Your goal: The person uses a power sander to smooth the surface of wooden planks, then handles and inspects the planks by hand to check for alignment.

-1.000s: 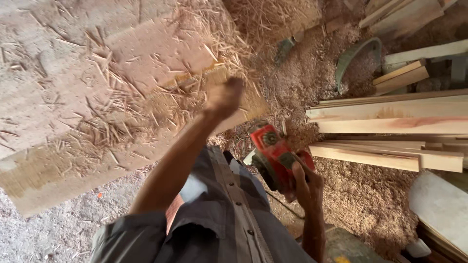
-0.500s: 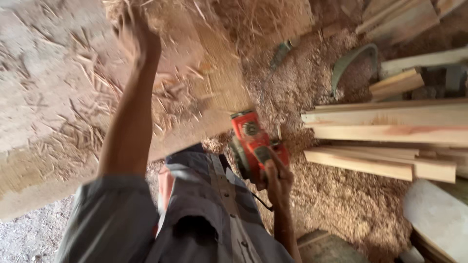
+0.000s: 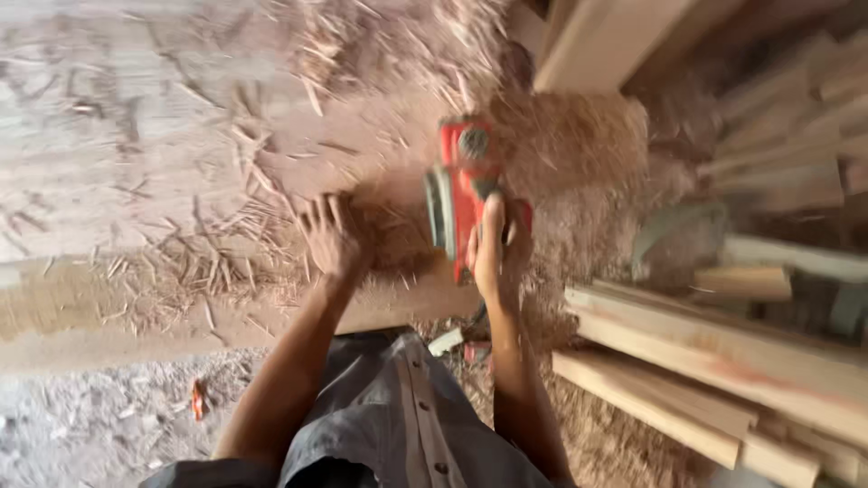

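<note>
The left hand (image 3: 333,237) lies flat with fingers spread on the shavings (image 3: 226,262) on the tabletop (image 3: 108,136). The right hand (image 3: 495,253) grips the red power planer (image 3: 466,185) just beside it

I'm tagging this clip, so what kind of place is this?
Probably a woodworking shop: a red electric planer in the right hand, wood shavings over a broad plank, stacked boards alongside.

Whole view motion-blurred. Red electric hand planer (image 3: 467,185) rear hidden under right hand (image 3: 497,248). Stacked pale wooden planks (image 3: 723,370) cut by right edge.
</note>
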